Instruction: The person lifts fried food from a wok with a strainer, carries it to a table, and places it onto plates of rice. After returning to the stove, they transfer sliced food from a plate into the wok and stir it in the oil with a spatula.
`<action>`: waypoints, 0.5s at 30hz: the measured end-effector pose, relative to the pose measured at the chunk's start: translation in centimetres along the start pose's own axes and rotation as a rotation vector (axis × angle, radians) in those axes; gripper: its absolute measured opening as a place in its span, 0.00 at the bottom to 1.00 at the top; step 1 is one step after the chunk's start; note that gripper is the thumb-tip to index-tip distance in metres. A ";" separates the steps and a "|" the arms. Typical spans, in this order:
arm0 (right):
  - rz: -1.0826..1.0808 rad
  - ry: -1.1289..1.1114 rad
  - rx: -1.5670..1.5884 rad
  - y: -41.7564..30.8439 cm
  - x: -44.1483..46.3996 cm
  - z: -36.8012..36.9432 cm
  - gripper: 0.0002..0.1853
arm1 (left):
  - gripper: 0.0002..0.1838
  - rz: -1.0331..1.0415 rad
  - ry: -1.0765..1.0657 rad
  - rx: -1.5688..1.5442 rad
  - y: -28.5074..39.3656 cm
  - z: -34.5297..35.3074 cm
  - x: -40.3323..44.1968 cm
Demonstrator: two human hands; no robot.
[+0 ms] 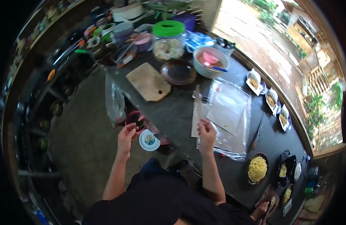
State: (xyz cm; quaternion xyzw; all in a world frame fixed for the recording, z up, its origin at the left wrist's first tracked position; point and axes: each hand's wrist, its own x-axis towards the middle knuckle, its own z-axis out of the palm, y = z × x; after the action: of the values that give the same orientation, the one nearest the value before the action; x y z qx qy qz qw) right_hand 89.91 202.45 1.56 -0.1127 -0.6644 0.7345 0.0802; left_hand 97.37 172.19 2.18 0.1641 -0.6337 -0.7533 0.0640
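Note:
My left hand is raised over the gap beside the counter, its thumb and fingers brought together. Whatever it pinches, if anything, is too small to make out. My right hand is closed in a pinch above the near left side of a stack of pale sheets. A pale, narrow strip stretches away beyond its fingertips; I cannot tell whether the fingers grip it. The sheets lie on a surface covered in clear plastic film.
A cutting board, a dark lid, a green-lidded jar and a white basin stand farther back. At right are a knife, a bowl of yellow strips and another person's hand. Below hangs a plastic bag.

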 end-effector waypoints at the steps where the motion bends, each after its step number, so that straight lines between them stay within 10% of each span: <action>1: -0.015 -0.078 -0.072 0.4 -2.0 1.8 0.08 | 0.15 -0.075 0.052 0.004 -1.4 -2.6 -0.7; 8: -0.113 -0.649 -0.632 10.8 -15.2 11.2 0.10 | 0.16 -0.268 0.152 0.467 -21.4 -25.8 -10.2; 11: -0.023 -0.839 -0.930 22.7 -18.6 13.0 0.12 | 0.18 -0.440 0.308 0.821 -32.1 -38.4 -20.4; 13: -0.076 -0.908 -1.220 35.0 -20.8 7.7 0.12 | 0.17 -0.713 0.514 0.494 -29.4 -42.4 -27.1; 15: 0.842 -0.724 -1.282 41.8 -22.5 5.5 0.10 | 0.17 -0.894 0.727 0.154 -26.6 -46.6 -30.1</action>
State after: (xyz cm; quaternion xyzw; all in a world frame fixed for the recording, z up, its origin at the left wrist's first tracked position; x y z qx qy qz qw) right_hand 111.34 186.82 -38.19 -0.1322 -0.8396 0.1749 -0.4969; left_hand 143.88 142.85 -25.47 0.6680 -0.4931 -0.5542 -0.0590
